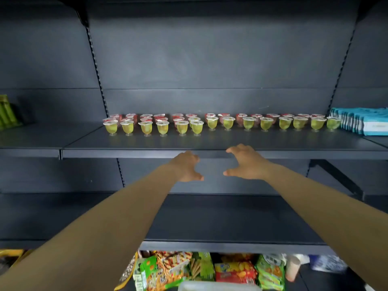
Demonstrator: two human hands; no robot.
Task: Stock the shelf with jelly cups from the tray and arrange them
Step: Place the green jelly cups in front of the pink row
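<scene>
Jelly cups (212, 122) stand in rows at the back of the shelf (210, 143), beyond both hands. Left hand (185, 166) and right hand (245, 162) hover at the shelf's front edge, fingers loosely spread, holding nothing. Likely the arranging step; next calls for reaching forward to straighten the uneven left rows.

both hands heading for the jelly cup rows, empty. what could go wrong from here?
1. The yellow jelly cups stand on narrow stems, packed close; a nudge from the left hand or right hand could topple several.
2. Reaching the red jelly cups behind means passing over the front row, likely clipping lids.
</scene>
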